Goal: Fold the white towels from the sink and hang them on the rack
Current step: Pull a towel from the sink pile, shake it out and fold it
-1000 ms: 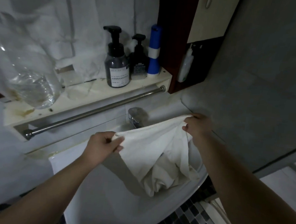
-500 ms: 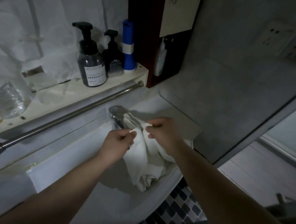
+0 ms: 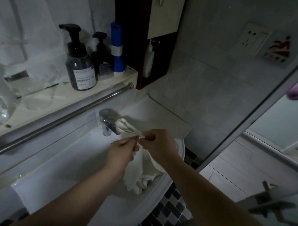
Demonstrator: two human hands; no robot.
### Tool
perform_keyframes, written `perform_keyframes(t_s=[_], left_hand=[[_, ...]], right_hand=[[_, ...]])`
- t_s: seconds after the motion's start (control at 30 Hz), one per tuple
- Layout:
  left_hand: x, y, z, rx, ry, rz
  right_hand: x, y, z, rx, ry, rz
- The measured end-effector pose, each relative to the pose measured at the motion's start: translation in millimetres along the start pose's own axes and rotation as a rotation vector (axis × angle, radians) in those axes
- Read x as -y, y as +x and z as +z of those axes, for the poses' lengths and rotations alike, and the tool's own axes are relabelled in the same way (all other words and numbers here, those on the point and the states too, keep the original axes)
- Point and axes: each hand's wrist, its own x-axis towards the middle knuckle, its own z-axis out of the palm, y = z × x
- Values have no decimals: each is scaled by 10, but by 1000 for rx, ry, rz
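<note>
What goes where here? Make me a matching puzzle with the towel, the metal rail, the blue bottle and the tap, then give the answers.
Things:
1. white towel
2. metal rail
3. blue bottle
4. tap

Places:
A. on the shelf, beside the dark pump bottles
B. at the back of the sink
C. under the shelf's front edge, nothing hung on it
D. pinched by the left hand and right hand

Pairs: 1-D, 2-C, 3-A, 4-B.

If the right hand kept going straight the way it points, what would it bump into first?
Likely the faucet: the right hand, pinching the towel, points up-left toward it, with only cloth between. Depth is unclear.
</note>
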Motion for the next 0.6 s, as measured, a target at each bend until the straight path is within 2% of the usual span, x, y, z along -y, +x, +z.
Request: perform_keyframes(t_s=[0.13, 0.3, 0.43, 0.5, 0.6], left_hand=[[-12, -34, 14, 47, -77, -113], [11, 22, -76, 269, -200, -240], [17, 56, -99, 447, -50, -233], [27, 95, -85, 369, 54, -190], [62, 292, -160, 126, 48, -125]], right_hand=[[-32, -40, 47, -21, -30, -26], [-125, -52, 40, -43, 40, 40], [-143, -76, -17, -71, 108, 132], [-147, -87, -88, -70, 149, 141], [-191, -123, -230, -17, 182, 109]])
